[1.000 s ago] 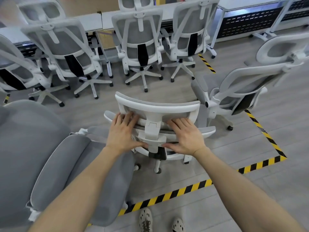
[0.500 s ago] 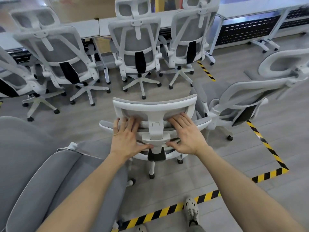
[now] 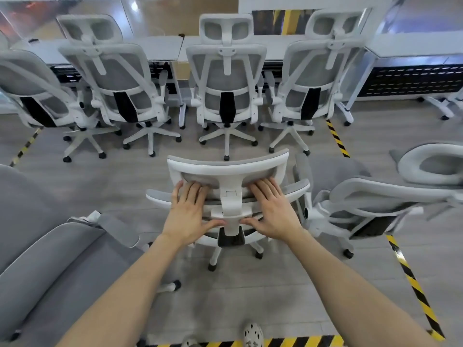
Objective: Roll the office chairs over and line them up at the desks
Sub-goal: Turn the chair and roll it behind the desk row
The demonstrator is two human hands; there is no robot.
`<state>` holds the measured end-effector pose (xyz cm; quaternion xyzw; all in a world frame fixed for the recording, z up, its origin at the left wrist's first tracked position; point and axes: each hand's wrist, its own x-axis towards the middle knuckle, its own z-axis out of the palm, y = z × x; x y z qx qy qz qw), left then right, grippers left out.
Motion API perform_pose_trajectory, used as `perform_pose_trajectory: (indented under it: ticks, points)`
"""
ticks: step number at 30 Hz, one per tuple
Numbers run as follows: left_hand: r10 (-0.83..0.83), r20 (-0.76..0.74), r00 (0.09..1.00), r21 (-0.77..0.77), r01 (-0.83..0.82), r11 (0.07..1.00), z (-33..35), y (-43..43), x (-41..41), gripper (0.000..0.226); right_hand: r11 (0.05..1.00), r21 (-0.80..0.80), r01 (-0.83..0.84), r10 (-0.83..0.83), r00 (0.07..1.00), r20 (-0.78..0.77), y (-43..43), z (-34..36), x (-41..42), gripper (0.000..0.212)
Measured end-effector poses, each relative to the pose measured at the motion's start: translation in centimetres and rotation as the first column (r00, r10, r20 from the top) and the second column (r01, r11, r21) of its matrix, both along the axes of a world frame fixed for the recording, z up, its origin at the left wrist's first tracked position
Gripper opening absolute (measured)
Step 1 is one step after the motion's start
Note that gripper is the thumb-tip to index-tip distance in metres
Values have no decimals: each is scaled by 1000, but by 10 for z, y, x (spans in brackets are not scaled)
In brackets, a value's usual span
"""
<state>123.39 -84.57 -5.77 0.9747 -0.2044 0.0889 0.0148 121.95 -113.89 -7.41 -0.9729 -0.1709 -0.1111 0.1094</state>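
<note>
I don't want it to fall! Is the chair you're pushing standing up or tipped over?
Standing up. The chair has its wheels on the floor, backrest pointing up.

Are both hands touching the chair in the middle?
Touching. The head view shows the left hand and right hand pressed flat on the middle chair.

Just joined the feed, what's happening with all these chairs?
A person has the left hand and right hand pressed flat against the back of a white office chair, which faces a row of chairs already parked at the desks. A grey chair stands loose at the left and another chair at the right.
</note>
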Motion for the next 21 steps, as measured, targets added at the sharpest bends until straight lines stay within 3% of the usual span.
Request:
perform_pose_trajectory:
  ticks: [21]
  points:
    - [-28, 69, 997, -86, 33, 996, -14, -29, 62, 111, 997, 64, 40, -42, 998, 36, -29, 2, 52, 110]
